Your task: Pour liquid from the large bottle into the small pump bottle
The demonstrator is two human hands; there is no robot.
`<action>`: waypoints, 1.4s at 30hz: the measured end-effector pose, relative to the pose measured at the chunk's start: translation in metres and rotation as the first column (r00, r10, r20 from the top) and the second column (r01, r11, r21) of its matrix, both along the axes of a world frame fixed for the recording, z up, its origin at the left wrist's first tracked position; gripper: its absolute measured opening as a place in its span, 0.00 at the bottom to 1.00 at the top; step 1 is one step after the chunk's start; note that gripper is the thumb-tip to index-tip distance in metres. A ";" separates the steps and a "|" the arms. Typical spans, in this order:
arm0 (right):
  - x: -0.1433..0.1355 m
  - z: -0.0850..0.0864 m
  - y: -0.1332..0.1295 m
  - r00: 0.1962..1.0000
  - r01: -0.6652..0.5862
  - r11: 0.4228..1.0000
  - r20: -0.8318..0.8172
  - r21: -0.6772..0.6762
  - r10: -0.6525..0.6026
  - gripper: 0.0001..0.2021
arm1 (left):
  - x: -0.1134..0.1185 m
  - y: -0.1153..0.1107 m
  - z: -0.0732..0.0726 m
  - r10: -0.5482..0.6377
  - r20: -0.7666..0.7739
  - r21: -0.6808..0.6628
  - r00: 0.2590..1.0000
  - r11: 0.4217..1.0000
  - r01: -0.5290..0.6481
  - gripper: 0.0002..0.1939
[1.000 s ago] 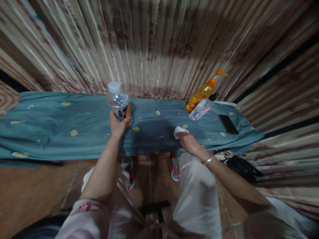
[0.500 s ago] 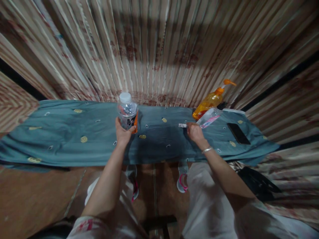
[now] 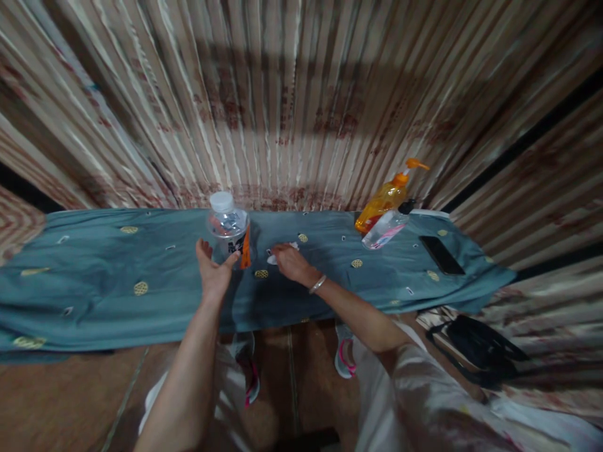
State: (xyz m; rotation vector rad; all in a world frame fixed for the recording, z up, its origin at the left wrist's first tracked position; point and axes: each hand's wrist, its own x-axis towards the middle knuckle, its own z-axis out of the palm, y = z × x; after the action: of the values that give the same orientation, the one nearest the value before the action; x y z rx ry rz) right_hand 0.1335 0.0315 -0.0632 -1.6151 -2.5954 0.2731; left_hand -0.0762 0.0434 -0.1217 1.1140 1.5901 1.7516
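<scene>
A clear plastic bottle (image 3: 229,229) with a white cap and a black-and-orange label stands on the teal cloth, left of centre. My left hand (image 3: 215,270) is at its near left side, fingers spread, the thumb in front of the label. To the right of the bottle, my right hand (image 3: 293,263) pinches a small crumpled white piece (image 3: 272,258), low over the cloth. Its exact nature is hard to make out.
An orange pump bottle (image 3: 380,206) and a clear bottle with a black cap (image 3: 385,230) stand at the right. A black phone (image 3: 441,255) lies further right on the teal cloth (image 3: 164,270). Pleated curtain hangs behind; a black bag (image 3: 475,345) is lower right.
My right hand has moved left with the white piece, away from the clear black-capped bottle and toward the white-capped one. My left hand has loosened from the bottle, its fingers now spread.
</scene>
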 end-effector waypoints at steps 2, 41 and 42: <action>0.014 -0.002 -0.027 0.998 -0.065 0.998 -0.018 -0.016 0.065 0.17 | -0.003 -0.004 0.004 0.001 0.007 -0.007 1.000 1.000 -0.001 0.56; 0.080 -0.013 -0.115 0.606 0.165 0.972 -0.760 -0.166 -0.232 0.16 | 0.125 -0.108 0.004 -0.346 -0.493 0.114 0.798 0.884 0.453 0.32; 0.078 -0.014 -0.118 0.439 0.136 0.954 -0.847 -0.268 -0.300 0.14 | 0.135 -0.114 0.008 -0.354 -0.521 0.143 0.776 0.861 0.489 0.31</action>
State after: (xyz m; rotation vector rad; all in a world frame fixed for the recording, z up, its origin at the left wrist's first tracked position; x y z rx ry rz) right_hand 0.2111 -0.0869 -0.0769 -1.2714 -1.5440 1.0162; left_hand 0.0584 -0.0703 -0.1141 2.0006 1.2113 1.4711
